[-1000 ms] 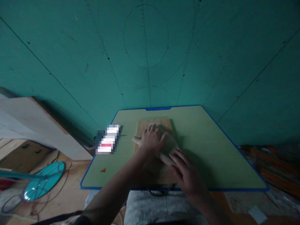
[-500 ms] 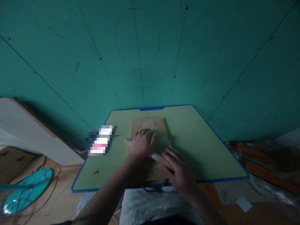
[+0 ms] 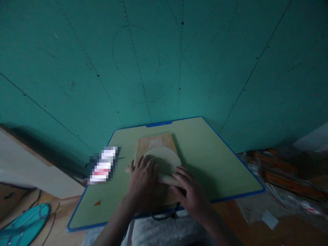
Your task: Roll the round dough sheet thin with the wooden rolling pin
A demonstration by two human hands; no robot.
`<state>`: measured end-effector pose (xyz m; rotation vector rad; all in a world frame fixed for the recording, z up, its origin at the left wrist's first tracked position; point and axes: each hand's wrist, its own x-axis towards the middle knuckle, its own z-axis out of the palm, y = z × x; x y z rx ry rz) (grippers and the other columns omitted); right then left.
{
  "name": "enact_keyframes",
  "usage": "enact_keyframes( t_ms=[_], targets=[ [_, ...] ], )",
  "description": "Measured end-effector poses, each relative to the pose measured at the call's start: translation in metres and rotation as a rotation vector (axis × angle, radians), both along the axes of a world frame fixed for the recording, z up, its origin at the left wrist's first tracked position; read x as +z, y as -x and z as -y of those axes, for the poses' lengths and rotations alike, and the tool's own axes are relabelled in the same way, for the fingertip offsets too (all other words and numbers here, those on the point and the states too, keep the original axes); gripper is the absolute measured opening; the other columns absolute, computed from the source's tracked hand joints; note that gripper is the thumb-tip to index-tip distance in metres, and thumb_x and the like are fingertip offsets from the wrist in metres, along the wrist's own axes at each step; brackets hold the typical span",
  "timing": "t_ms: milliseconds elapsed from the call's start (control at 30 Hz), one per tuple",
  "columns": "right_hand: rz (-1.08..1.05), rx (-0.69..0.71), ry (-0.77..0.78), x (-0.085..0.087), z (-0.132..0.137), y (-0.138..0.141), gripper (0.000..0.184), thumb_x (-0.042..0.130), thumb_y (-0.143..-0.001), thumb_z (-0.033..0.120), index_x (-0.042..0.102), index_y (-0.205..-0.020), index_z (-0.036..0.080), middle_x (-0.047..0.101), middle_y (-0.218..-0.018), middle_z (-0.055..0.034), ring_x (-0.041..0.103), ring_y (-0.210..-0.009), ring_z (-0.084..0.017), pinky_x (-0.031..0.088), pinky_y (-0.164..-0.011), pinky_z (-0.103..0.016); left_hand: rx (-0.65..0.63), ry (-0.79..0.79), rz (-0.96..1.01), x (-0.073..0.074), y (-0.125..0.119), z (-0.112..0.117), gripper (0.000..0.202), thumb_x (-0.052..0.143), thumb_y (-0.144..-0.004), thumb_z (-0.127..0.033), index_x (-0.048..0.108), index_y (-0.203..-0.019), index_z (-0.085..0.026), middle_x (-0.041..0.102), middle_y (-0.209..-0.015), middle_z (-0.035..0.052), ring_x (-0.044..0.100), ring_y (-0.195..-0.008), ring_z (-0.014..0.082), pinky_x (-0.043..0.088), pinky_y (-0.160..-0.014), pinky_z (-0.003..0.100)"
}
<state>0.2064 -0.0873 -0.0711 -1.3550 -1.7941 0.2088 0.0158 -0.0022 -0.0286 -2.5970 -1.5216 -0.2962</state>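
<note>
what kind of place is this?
Probably an unfinished room or makeshift workspace: the bare green wall shows ruler marks and fastener-like dots, a large pale panel slants at left, and floor clutter lies at right.

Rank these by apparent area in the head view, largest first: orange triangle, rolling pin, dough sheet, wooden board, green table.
1. Green table
2. Wooden board, partly covered
3. Dough sheet
4. Rolling pin, partly hidden
5. Orange triangle

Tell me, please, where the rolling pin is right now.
In the head view, the rolling pin is below centre, under the left hand and right hand, lying across the flat dough on the wooden board.
</note>
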Motion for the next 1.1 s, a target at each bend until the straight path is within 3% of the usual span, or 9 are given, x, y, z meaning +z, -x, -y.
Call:
enact_keyframes(
  t_ms=[133, 233, 433, 533, 633, 767, 933, 1000, 1100],
  targets=[
    [-0.003, 0.009, -0.033, 0.004, 0.000, 0.000, 0.031, 0.053, -0.095, 0.025, 0.062, -0.124, 0.018, 0.068, -0.124, -0.0147, 0.060, -0.125, -0.026, 0.055, -0.100, -0.044, 0.002, 0.000, 0.029, 0.001, -0.003, -0.008, 0.034, 0.041, -0.101, -0.032, 0.065, -0.122, -0.018, 0.063, -0.135, 0.0151, 0.052, -0.132, 0.0338, 0.045, -0.105, 0.055],
    [-0.020, -0.013, -0.058, 0.005, 0.000, 0.000, 0.030, 0.051, -0.095, 0.024, 0.062, -0.122, 0.019, 0.069, -0.121, -0.0136, 0.063, -0.120, -0.025, 0.056, -0.098, -0.043, -0.048, 0.005, 0.043, 0.001, 0.000, -0.009, 0.034, 0.040, -0.101, -0.032, 0.066, -0.119, -0.018, 0.063, -0.134, 0.0149, 0.051, -0.133, 0.0329, 0.045, -0.106, 0.053],
    [-0.044, -0.040, -0.066, 0.007, 0.002, 0.000, 0.022, 0.051, -0.093, 0.023, 0.063, -0.111, 0.021, 0.070, -0.115, -0.0118, 0.066, -0.111, -0.024, 0.057, -0.093, -0.041, -0.031, -0.061, -0.017, -0.008, 0.011, 0.017, 0.029, 0.046, -0.098, -0.033, 0.068, -0.116, -0.026, 0.062, -0.136, 0.0124, 0.044, -0.136, 0.0416, 0.028, -0.106, 0.077],
    [-0.066, -0.048, -0.081, 0.008, 0.004, 0.000, 0.021, 0.051, -0.092, 0.021, 0.063, -0.109, 0.021, 0.070, -0.113, -0.0114, 0.066, -0.107, -0.023, 0.058, -0.090, -0.039, -0.123, -0.017, -0.038, -0.006, 0.010, 0.019, 0.030, 0.046, -0.098, -0.031, 0.068, -0.117, -0.029, 0.059, -0.141, 0.0096, 0.040, -0.138, 0.0441, 0.024, -0.106, 0.079],
    [-0.096, -0.098, -0.125, 0.007, 0.006, -0.001, 0.021, 0.050, -0.093, 0.020, 0.062, -0.111, 0.021, 0.068, -0.115, -0.0118, 0.065, -0.109, -0.023, 0.057, -0.092, -0.039, -0.118, -0.011, -0.018, 0.000, -0.005, 0.003, 0.033, 0.043, -0.099, -0.032, 0.066, -0.121, -0.026, 0.057, -0.142, 0.0113, 0.039, -0.140, 0.0421, 0.028, -0.108, 0.073],
    [-0.145, -0.177, -0.138, 0.003, 0.009, -0.003, 0.021, 0.049, -0.096, 0.022, 0.061, -0.113, 0.023, 0.066, -0.120, -0.0110, 0.062, -0.114, -0.023, 0.055, -0.095, -0.039, -0.049, 0.003, 0.068, 0.007, -0.045, -0.035, 0.036, 0.045, -0.098, -0.037, 0.064, -0.124, -0.021, 0.057, -0.143, 0.0145, 0.041, -0.140, 0.0372, 0.035, -0.110, 0.059],
    [-0.126, -0.228, -0.166, -0.001, 0.007, -0.007, 0.024, 0.048, -0.096, 0.021, 0.059, -0.117, 0.024, 0.062, -0.126, -0.0113, 0.057, -0.123, -0.024, 0.053, -0.098, -0.042, 0.006, 0.074, 0.083, 0.014, -0.086, -0.076, 0.041, 0.049, -0.096, -0.042, 0.064, -0.124, -0.016, 0.056, -0.142, 0.0175, 0.048, -0.135, 0.0342, 0.041, -0.107, 0.051],
    [-0.110, -0.235, -0.169, -0.003, 0.007, -0.007, 0.026, 0.048, -0.096, 0.020, 0.058, -0.119, 0.024, 0.060, -0.128, -0.0120, 0.055, -0.125, -0.024, 0.053, -0.099, -0.043, -0.011, 0.095, 0.067, 0.016, -0.088, -0.078, 0.038, 0.047, -0.098, -0.041, 0.065, -0.122, -0.018, 0.059, -0.140, 0.0162, 0.050, -0.133, 0.0330, 0.044, -0.104, 0.051],
    [-0.151, -0.243, -0.161, -0.005, 0.009, -0.006, 0.026, 0.047, -0.097, 0.022, 0.059, -0.119, 0.023, 0.061, -0.128, -0.0128, 0.057, -0.123, -0.024, 0.052, -0.099, -0.042, -0.080, 0.085, 0.048, 0.016, -0.070, -0.059, 0.032, 0.046, -0.099, -0.037, 0.068, -0.117, -0.021, 0.063, -0.134, 0.0126, 0.050, -0.132, 0.0330, 0.043, -0.105, 0.052]
  ],
)
